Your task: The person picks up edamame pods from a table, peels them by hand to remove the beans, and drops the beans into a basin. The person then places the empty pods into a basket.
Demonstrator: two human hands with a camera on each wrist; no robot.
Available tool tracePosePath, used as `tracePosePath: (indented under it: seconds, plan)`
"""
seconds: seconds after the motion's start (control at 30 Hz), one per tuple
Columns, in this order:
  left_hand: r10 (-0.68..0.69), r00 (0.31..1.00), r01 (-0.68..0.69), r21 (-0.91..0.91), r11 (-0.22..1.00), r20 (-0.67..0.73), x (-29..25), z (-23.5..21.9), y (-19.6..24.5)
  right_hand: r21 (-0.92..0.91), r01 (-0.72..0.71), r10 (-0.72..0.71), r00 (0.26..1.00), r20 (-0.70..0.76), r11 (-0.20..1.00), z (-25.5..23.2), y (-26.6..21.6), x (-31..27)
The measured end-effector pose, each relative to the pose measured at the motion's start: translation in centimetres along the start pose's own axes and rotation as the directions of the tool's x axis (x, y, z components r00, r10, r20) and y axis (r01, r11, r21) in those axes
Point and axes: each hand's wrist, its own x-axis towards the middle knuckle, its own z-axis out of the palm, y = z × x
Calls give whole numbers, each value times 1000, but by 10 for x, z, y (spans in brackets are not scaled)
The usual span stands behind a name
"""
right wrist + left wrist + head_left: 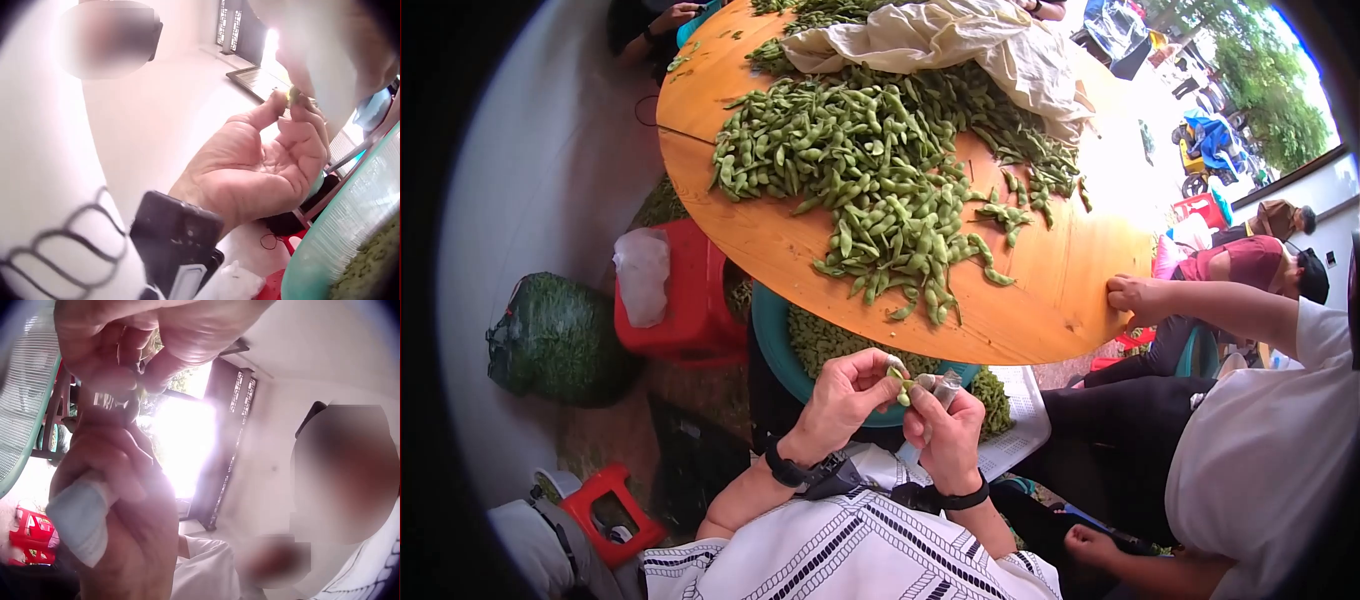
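Observation:
A green bean pod [904,393] is held between both hands over the near edge of a teal basin [768,340] in the head view. The left hand [840,398] pinches the pod between thumb and fingertips; in the right wrist view the left hand [250,162] shows its palm side, with a bit of the pod [292,95] at its fingertips. The right hand [948,430] grips the pod's other side, its fingers curled, with pale wrapping [945,388] on a finger. In the left wrist view the right hand [119,506] also has a pale finger cover [81,519].
A heap of pods [850,160] and a pale cloth [940,35] lie on the round wooden table [1040,320]. Shelled beans [825,345] fill the basin, beside a white tray [1025,425]. Red stools [690,300] stand left. A person in a white shirt [1260,440] sits right, hand on the table.

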Motion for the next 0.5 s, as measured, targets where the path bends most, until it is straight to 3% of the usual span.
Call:
tracePosePath:
  seconds: [0.07,0.17,0.2,0.27,0.3,0.4,0.5]
  plan:
    - [7,1000,-7,29,1000,-11,4,0,-6,5,3,-3,999,-43,1000,1,4,1]
    - [-54,998,58,-156,986,32,10,-2,-8,-348,277,-329,939,-100,896,2,14,3]
    - [-59,998,62,-154,986,29,10,-5,-12,-346,272,-325,940,-103,898,4,14,4]
    - [-161,982,188,-469,863,97,17,-11,-22,-58,52,-59,992,-114,997,6,7,6]
    - [-206,971,239,-516,823,121,17,-13,-24,59,-46,50,996,-75,997,3,6,9]
    - [-235,952,305,-588,749,195,20,-26,-37,1,-105,105,994,41,995,-4,2,13]
    - [-161,965,256,-619,743,205,22,-26,-41,-72,-71,75,996,45,995,1,0,10]
